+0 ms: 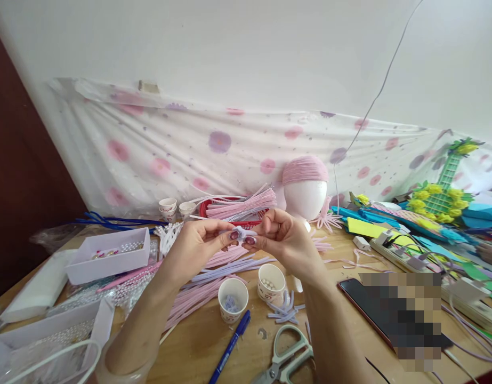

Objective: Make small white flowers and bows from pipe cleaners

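Above the middle of the table, a small twisted piece of pale lavender pipe cleaner is pinched between both hands. My left hand grips its left side with thumb and fingers. From the right, my right hand pinches the other side, thumb tips almost meeting. Below them stands a paper cup with lavender bits inside, beside another paper cup holding pale beads. Pink pipe cleaners and lavender pipe cleaners lie beneath the hands. Short lavender pieces are scattered by the bead cup.
In front lie a blue pen and scissors. White boxes of beads stand left. A foam head with pink wrapping and a red basket are behind. At right are a phone and power strip.
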`<state>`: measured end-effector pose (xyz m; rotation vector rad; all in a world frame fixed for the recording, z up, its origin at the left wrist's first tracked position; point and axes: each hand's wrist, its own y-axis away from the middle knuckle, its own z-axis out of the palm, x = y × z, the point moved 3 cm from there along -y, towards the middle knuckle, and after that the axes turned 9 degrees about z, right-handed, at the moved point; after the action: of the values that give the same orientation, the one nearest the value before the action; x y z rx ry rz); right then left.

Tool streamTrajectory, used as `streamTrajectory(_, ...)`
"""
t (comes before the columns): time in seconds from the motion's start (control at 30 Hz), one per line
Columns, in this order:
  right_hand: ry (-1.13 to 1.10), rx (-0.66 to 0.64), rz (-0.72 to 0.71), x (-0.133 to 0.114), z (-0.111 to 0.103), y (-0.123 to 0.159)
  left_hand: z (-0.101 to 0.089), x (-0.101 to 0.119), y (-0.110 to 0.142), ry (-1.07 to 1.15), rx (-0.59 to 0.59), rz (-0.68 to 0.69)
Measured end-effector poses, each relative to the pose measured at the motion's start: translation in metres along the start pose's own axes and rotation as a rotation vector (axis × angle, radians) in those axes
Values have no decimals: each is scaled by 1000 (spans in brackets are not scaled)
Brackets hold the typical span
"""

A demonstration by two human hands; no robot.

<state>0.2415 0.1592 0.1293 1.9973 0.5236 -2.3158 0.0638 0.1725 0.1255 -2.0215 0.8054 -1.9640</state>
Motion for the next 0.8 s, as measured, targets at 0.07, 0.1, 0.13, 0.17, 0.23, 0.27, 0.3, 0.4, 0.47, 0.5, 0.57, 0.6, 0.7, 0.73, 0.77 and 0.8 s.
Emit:
streamTrajectory(0.07, 29, -15, 22, 1, -2, 0, -1, -1, -1, -46, -1, 7)
streamTrajectory(0.1, 47, -11, 26, 1, -3, 1, -2, -2, -1, -60, -2, 15)
streamTrajectory(0.13, 64, 2, 20, 1, -4, 1, -3, -2, -1, -68, -4, 22)
streamTrajectory(0.17, 80, 22, 5, 1, -5, 2, -4, -3, -1, -71, -7, 25)
streamTrajectory(0.23, 118, 62, -36, 0, -6, 2, -6, -3, 0, -76, -9, 28)
streamTrajectory(0.27, 141, 73, -55, 0, -7, 2, -7, -3, 0, -79, -9, 28)
streamTrajectory(0.3, 162, 77, -67, 0, -7, 2, -7, -3, 0, -84, -11, 24)
streamTrajectory(0.4, 170, 53, -77, 1, -5, 2, -9, -2, 2, -93, -40, 3)
streamTrajectory(0.47, 148, 63, -96, 0, -3, 2, -8, -3, 1, -81, -65, -14)
streamTrajectory(0.5, 145, 86, -115, -1, -1, 3, -8, -3, 1, -69, -67, -15)
streamTrajectory(0.57, 151, 151, -162, -3, 2, 4, -8, -3, 0, -42, -60, -8)
streamTrajectory(0.6, 157, 181, -182, -3, 4, 4, -8, -2, -1, -28, -58, -2)
streamTrajectory(0.7, 166, 233, -212, -3, 8, 5, -7, -1, -1, 1, -79, -5)
streamTrajectory(0.73, 168, 242, -214, -3, 9, 5, -7, -1, -1, 3, -87, -11)
streamTrajectory(0.77, 167, 248, -214, -2, 9, 5, -6, -1, -1, 2, -96, -17)
streamTrajectory(0.8, 160, 252, -209, -2, 9, 6, -6, -1, 0, -3, -105, -20)
